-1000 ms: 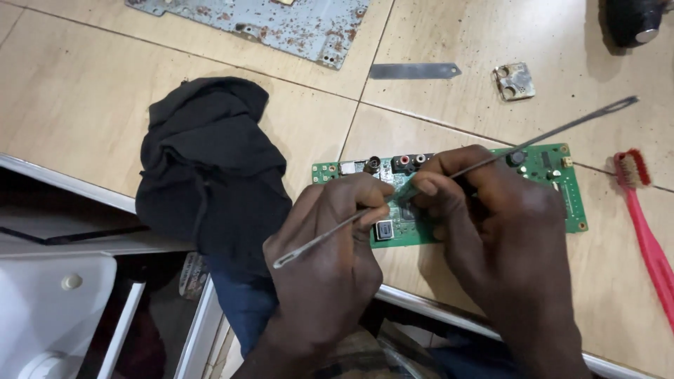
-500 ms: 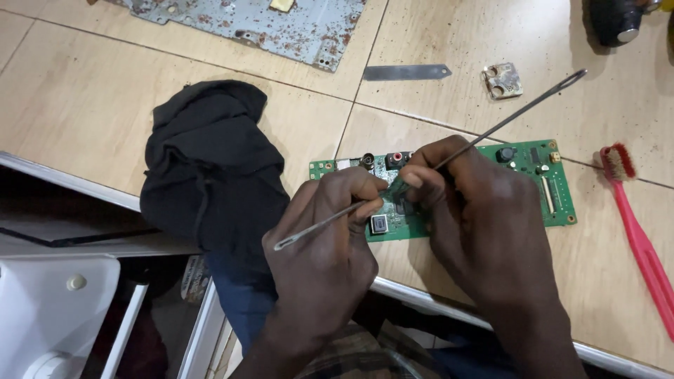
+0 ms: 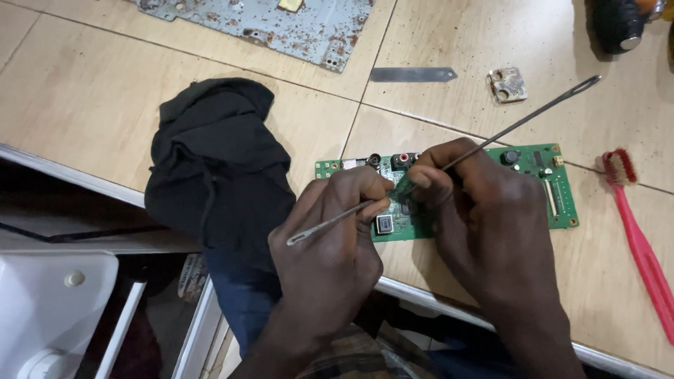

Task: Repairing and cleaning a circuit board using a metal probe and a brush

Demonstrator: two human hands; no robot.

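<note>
**Inspector:** State what each grip has, and where the work sits.

**Worker:** My left hand (image 3: 337, 245) is closed in a pinch on a thin metal probe (image 3: 330, 226); its eyed end points toward the near edge of the bench (image 3: 105, 105). My right hand (image 3: 484, 210) is pinched shut on a second long probe (image 3: 523, 121), whose eyed end angles up toward the far right corner. Both tips meet over the green circuit board (image 3: 558, 193), which lies flat close to the near edge.

**Inspector:** Handling of the board?

**Worker:** I judge it light, stiff and fragile: thin, with small raised parts and connectors along its far side. Best taken by its bare edges, never by the components. The probes look slim and springy, likely to skid on solder, so I hold them low, near the tips.

**Inspector:** Surroundings?

**Worker:** A dark cloth (image 3: 210, 161) lies just left of the board; a red brush (image 3: 639, 231) lies to the right, apart.
</note>
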